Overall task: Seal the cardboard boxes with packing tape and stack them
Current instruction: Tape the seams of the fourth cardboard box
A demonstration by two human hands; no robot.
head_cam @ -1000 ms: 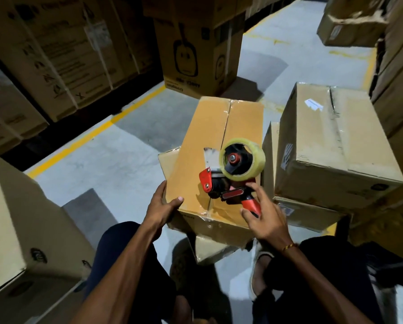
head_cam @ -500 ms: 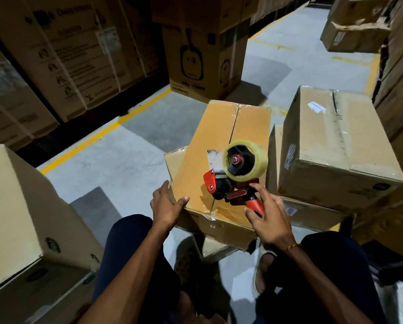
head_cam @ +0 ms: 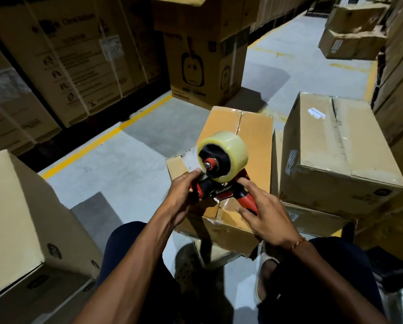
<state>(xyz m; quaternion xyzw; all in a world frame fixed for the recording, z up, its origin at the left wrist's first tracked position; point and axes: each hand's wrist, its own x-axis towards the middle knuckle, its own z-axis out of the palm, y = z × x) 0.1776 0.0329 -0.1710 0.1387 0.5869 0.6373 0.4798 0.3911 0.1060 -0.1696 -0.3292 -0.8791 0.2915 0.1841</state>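
The right hand (head_cam: 264,212) is gripping the red handle of the tape dispenser (head_cam: 221,174), fingers curled around it. The left hand (head_cam: 183,191), just beside it, is pinching the dispenser's front end. The dispenser is sitting over the cardboard box (head_cam: 238,134) beneath both hands; a larger box (head_cam: 336,150) is standing beside the right hand.

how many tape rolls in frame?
1. The clear tape roll sits on the red dispenser, above the near end of the orange box, between the left hand and right hand. Others could be hidden inside boxes.
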